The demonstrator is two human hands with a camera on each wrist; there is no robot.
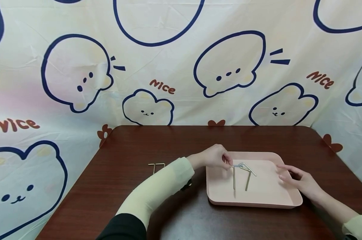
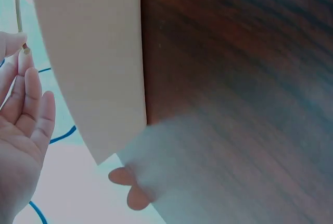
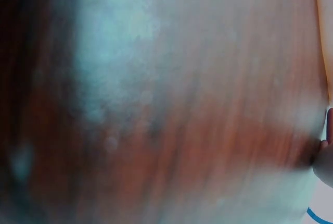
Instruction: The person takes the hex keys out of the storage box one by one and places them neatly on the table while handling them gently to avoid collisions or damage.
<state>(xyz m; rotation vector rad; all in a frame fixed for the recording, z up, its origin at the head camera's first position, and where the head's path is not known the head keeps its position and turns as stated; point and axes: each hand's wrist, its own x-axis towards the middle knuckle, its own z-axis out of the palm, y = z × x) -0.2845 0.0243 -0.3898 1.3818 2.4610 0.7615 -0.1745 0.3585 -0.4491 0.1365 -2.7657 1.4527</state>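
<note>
My left hand (image 1: pixel 215 157) reaches over the left part of a pink tray (image 1: pixel 267 196) and pinches an L-shaped hex key (image 1: pixel 234 178) between thumb and fingertips, its long arm pointing down. The left wrist view shows the hex key's end (image 2: pixel 26 50) at the thumb and index fingertip. Beside it in the tray lie more hex keys (image 1: pixel 248 181), some overlapping near the middle. At the tray's right side my right hand (image 1: pixel 305 181) rests with loosely bent fingers over the rim. Only a bit of that hand (image 3: pixel 325 161) shows in the right wrist view, at its edge.
Two more L-shaped hex keys (image 1: pixel 154 168) lie on the dark wooden table (image 1: pixel 133 146) left of the tray, partly hidden by my left forearm. A patterned curtain (image 1: pixel 181 66) hangs behind and beside the table.
</note>
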